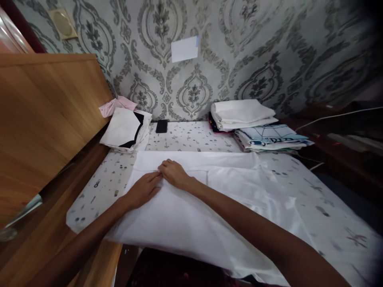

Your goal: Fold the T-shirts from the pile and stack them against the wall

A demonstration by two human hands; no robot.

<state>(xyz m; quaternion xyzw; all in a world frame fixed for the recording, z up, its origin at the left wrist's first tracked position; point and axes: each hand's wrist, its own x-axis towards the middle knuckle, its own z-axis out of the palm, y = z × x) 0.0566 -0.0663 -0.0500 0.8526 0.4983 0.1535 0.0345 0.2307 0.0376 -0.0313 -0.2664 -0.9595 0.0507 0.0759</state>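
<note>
White cloth [176, 223], prob. a garment given its seams, is spread over the near, middle part of the printed sheet [188, 137], lower part hanging off the near edge. Both hands meet on it, L of centre, at a lengthwise seam, prob. b/c that spot needs pressing or pinching from two sides at once. R hand [175, 174]: fingers bent, tips down on the seam. L hand [144, 189]: fingers close together, thumb slightly apart, tips right by the R fingertips. Can't tell if either is clamped on fabric, b/c undersides are hidden. White folded stack w/ black trim [121, 128], far L, & white folded stack [243, 114] plus blue-print folded stack [273, 134], far R, sit back near the wall, prob. so the cloth can lie wide. Black phone, prob. [161, 126], lies far side, betw. stacks.
</note>
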